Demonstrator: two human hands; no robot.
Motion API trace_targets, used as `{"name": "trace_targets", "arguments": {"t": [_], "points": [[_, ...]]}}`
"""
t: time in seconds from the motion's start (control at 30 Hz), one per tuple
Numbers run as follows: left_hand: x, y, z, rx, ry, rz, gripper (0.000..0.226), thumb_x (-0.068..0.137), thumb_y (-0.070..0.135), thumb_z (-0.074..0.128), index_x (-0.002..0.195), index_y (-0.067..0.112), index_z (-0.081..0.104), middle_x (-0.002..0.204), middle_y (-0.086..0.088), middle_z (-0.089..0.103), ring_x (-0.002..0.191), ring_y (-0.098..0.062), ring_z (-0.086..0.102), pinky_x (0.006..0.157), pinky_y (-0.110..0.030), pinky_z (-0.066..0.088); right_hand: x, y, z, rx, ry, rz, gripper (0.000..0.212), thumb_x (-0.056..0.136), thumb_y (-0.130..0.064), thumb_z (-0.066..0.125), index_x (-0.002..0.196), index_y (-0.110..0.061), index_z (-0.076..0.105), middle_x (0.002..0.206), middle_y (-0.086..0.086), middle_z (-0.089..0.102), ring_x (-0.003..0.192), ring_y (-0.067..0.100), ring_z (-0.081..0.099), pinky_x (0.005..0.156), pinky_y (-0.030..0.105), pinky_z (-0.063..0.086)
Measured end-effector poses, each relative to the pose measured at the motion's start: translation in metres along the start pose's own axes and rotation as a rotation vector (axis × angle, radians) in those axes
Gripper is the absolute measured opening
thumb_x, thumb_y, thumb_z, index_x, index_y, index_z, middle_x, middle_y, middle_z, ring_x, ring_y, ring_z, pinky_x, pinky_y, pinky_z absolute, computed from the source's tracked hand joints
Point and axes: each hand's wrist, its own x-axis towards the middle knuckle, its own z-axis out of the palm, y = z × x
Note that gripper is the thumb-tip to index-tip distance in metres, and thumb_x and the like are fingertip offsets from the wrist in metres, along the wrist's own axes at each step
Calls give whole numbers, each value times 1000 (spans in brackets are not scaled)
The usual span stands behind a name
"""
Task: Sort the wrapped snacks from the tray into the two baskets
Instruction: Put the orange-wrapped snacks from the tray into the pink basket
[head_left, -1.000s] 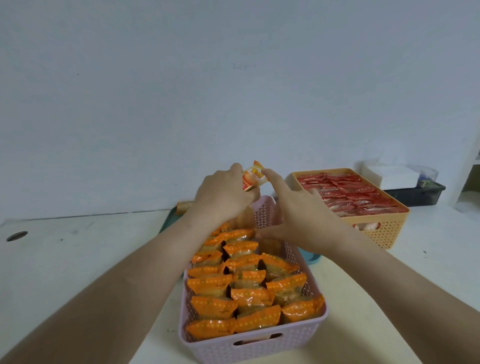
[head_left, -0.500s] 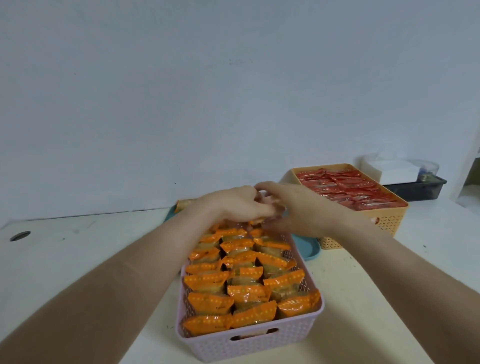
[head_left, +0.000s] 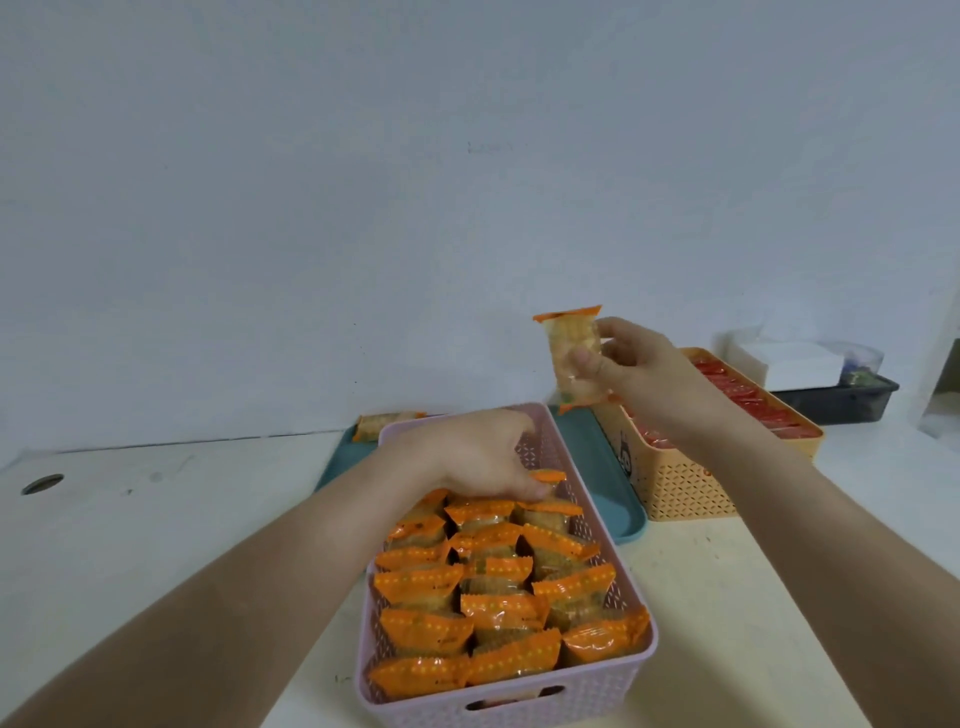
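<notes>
White table (head_left: 156, 525), round hole (head_left: 42, 483) (far left), dark bin (head_left: 836, 404), white box (head_left: 774, 358)

Orange-ended snack (head_left: 569, 338) upright, seemingly above tray (head_left: 597, 467)

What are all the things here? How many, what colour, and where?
table: one, white, underneath
pink basket: one, pink, front middle
orange snacks: many, orange, filling pink basket
tray: one, teal, behind pink basket
tray snack: one, orange-ended, tray's far left
orange basket: one, orange, right
red snacks: many, red, in orange basket
bin: one, dark, far right
held snack: one, orange-ended, in right hand
left hand: one, on back orange snacks
right hand: one, raised, pinching held snack
</notes>
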Motion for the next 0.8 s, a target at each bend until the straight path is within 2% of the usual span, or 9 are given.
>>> {"name": "trace_targets", "arguments": {"t": [0.07,0.13,0.23,0.33,0.43,0.5,0.6,0.73,0.8], "points": [[-3,4,1,97,15,69,41,91,39,64,126,19,60,118,3,69,104,-13,64,95,-38,51,1,2,10,-45,-56,21,18,89,-29,67,103,-18,64,88,4,72,76,13,68,71,29,54],[-9,5,1,128,23,128,31,94,41,58,118,23,66,106,9,69,95,-8,64,87,-33,52,1,6,24,-207,-126,1,12,84,-26,69,91,-20,61,74,-4,65,63,1,58,59,20,43],[-17,2,-1,156,23,172,26,96,38,56,118,30,67,107,16,67,94,-1,60,82,-22,48,2,12,33,-344,-211,7,17,78,-24,68,94,-20,61,78,-6,64,70,6,59,61,19,42],[-28,-12,-10,-34,89,178,26,89,32,68,115,34,70,109,21,69,99,4,62,89,-20,48,3,8,32,-582,-273,-67,11,79,-26,65,86,-18,62,74,-7,58,72,11,53,61,23,38],[-32,-24,-16,-232,226,168,18,83,21,75,98,31,77,95,16,75,93,4,67,93,-29,53,5,2,32,-825,-383,-141,15,83,-33,59,91,-21,64,73,-9,53,74,14,47,66,30,39],[-29,-23,-12,-160,262,160,8,82,23,76,85,31,76,87,16,74,87,3,67,89,-29,54,5,-3,31,-900,-428,-117,29,86,-38,57,108,-22,64,86,-7,60,80,14,52,73,34,46],[-22,-13,2,75,274,162,5,84,35,73,88,32,76,89,17,70,85,0,61,73,-18,46,5,-14,31,-931,-500,-79,39,89,-46,53,124,-28,56,109,-7,63,99,17,57,89,43,47],[-21,-9,3,66,207,168,14,90,34,65,80,31,74,69,18,64,67,3,57,57,-7,38,7,-18,34,-972,-652,-16,32,94,-47,42,108,-29,64,105,-4,64,105,18,53,96,50,43],[-25,-16,-6,-22,263,147,14,89,30,66,78,29,76,72,16,69,70,2,62,64,-10,45,5,-17,35,-954,-683,-14,40,93,-56,40,105,-28,66,100,-5,65,102,16,55,96,49,43]]}}
